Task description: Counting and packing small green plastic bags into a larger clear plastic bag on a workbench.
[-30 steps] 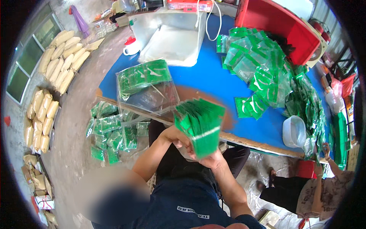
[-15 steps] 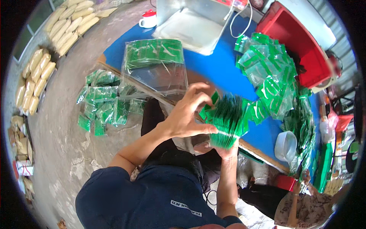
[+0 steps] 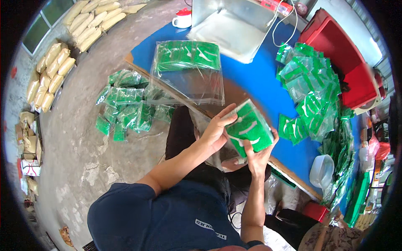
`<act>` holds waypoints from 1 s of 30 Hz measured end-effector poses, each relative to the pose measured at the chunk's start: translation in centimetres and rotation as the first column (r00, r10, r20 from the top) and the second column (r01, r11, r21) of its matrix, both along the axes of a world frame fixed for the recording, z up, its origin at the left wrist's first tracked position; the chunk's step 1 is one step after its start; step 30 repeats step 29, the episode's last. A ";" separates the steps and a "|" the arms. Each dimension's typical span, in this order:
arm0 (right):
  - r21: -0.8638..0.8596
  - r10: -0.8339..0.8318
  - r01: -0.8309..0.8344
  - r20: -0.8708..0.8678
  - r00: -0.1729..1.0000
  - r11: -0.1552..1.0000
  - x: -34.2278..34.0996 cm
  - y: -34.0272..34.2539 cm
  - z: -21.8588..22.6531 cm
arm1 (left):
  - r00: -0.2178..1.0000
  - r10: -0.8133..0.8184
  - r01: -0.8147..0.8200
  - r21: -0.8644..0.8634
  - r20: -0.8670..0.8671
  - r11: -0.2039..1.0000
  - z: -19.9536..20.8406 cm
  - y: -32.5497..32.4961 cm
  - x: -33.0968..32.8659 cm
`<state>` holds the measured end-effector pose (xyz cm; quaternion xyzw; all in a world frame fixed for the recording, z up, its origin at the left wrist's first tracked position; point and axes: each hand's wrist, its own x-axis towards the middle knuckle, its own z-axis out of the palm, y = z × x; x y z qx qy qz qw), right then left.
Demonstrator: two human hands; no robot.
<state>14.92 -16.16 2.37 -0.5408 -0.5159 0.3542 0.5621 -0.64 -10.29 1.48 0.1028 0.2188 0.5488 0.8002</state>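
Note:
Both hands grip a thick stack of green packets (image 3: pixel 256 130) with white marks, held over the near edge of the blue table (image 3: pixel 247 85). My left hand (image 3: pixel 217 130) closes on its left side. My right hand (image 3: pixel 258 158) holds the lower right part, thumb across the front and fingers along the side. Left of the stack, a clear plastic bag (image 3: pixel 188 85) lies on the table, with a row of green packets (image 3: pixel 188 55) in its far end. Loose green packets (image 3: pixel 310 90) are heaped to the right, a few lying just beside my right hand.
Filled bags of green packets (image 3: pixel 125 100) lie on the floor at left. A white bowl (image 3: pixel 321 170) stands near the right table edge. Farther back are a red bin (image 3: pixel 335 54), a metal tray (image 3: pixel 228 33) and a red-lidded mug (image 3: pixel 182 19). Another person (image 3: pixel 331 238) is at lower right.
The stack was fanned on edge in my right hand, my left fingers spread beside it. Now it is squared up, its front turned toward me, and both hands grip it.

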 end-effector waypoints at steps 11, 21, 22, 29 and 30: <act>0.094 -0.116 0.130 -0.144 0.983 0.987 -2.7 2.9 2.0 | 0.973 -0.206 0.227 0.268 -0.104 0.937 0.2 -1.5 0.0; -0.054 -0.025 0.003 -0.427 0.904 0.999 0.9 0.7 -1.2 | 0.812 0.121 0.202 0.468 -0.571 0.860 -0.6 -2.0 -1.0; -0.272 -0.093 -0.082 -0.573 0.814 0.959 2.1 -0.1 1.0 | 0.634 0.215 0.338 0.516 -0.743 0.787 -0.6 -1.4 -1.8; -0.118 0.353 -0.723 -0.812 0.465 0.680 4.9 1.4 1.3 | 0.585 0.809 0.691 0.556 -0.053 -0.463 1.8 3.1 1.3; -0.118 0.353 -0.723 -0.812 0.465 0.680 4.9 1.4 1.3 | 0.585 0.809 0.691 0.556 -0.053 -0.463 1.8 3.1 1.3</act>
